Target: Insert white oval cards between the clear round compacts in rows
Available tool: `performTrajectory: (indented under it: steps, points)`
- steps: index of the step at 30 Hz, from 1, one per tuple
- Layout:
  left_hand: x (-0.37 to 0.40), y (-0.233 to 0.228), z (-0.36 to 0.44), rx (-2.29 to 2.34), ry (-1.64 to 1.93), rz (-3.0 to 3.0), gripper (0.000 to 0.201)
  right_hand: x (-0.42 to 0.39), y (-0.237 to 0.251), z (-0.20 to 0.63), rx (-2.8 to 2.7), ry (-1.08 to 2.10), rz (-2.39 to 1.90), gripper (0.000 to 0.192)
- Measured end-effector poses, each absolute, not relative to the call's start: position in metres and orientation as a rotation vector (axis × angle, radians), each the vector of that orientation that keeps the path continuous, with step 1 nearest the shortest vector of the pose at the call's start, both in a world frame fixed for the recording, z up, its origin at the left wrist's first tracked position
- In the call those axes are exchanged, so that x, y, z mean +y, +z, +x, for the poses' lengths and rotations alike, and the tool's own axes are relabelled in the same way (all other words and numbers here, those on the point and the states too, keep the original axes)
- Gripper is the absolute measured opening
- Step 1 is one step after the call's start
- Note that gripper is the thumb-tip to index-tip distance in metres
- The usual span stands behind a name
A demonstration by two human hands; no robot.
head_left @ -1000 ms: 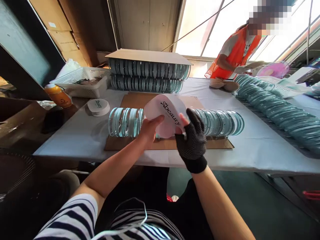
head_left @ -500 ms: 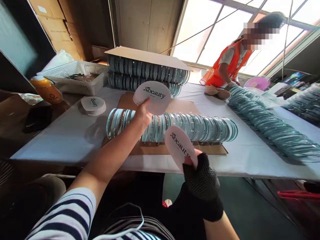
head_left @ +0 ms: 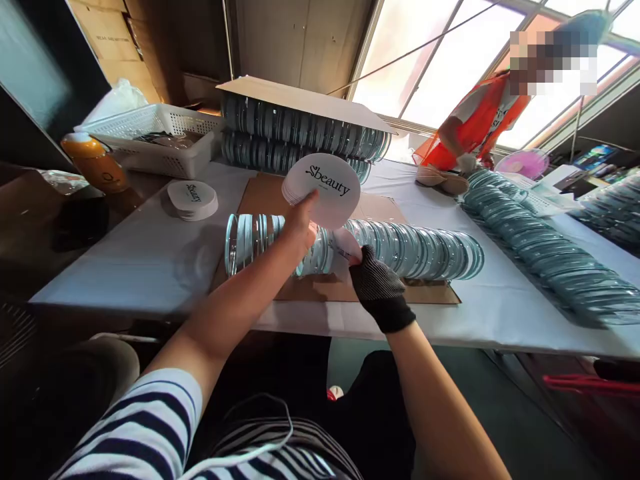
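Observation:
My left hand (head_left: 303, 223), bare, grips a stack of round white cards (head_left: 333, 200) printed "Sbeauty", thumb on the top one. It hovers over a long row of clear round discs (head_left: 415, 250) standing on edge on a flat cardboard sheet (head_left: 300, 291). My right hand (head_left: 377, 283), in a black fingerless glove, pinches a single round card (head_left: 347, 243). That card is tilted steeply and sits at the middle of the row, its lower part among the discs. Whether it is fully between two discs I cannot tell.
Another stack of cards (head_left: 193, 200) lies on the table's left. A white basket (head_left: 185, 160) and an orange bottle (head_left: 95, 163) stand behind it. Two tiers of discs (head_left: 300, 130) under cardboard rise at the back. A person in an orange vest (head_left: 480, 127) stands by more disc rows (head_left: 545, 243).
My right hand has moved forward and left, bringing its card from in front of the row to the discs. The left hand keeps its stack. The co-worker leans further right.

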State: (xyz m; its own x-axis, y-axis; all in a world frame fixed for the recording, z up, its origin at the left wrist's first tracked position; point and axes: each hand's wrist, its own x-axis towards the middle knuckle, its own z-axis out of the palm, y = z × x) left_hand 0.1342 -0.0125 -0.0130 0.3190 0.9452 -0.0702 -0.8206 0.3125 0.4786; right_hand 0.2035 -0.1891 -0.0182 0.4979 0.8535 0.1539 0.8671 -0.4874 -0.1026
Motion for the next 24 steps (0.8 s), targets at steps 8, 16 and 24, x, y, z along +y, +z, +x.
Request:
performTrajectory:
  steps: [8, 16, 24]
  points:
    - [-0.012, -0.009, 0.124, 0.376, 1.138, 0.353, 0.036, -0.19, -0.037, 0.212, -1.404, -0.26, -2.33, 0.031]
    - [-0.017, -0.006, 0.118, 0.422, 1.095, 0.361, 0.038, -0.147, -0.038, 0.207, -1.619, -0.007, -2.449, 0.033]
    - [-0.024, -0.019, 0.125, 0.382, 1.197, 0.444, 0.045, -0.165, -0.066, 0.222, -1.26, 1.075, -1.647, 0.055]
